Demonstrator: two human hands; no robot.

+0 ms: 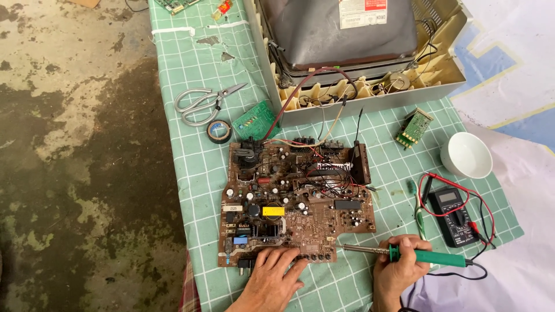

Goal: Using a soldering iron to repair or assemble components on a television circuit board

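A large brown circuit board point(295, 199) crowded with capacitors, coils and wires lies flat on the green checked cloth point(196, 156). My left hand point(276, 282) rests on the board's near edge, fingers spread over it. A green-handled soldering iron point(404, 254) is gripped in my right hand point(398, 271), its metal tip touching the board's lower right edge. Red and white wires run from the board up into an open television casing point(358, 52) holding a grey picture tube.
Scissors point(205, 103), a roll of black tape point(219, 131) and a small green board point(257, 119) lie at the upper left. Right of the main board are another small green board point(414, 128), a white bowl point(466, 155) and a black multimeter point(454, 215) with red and black leads. Stained concrete floor point(75, 156) lies left.
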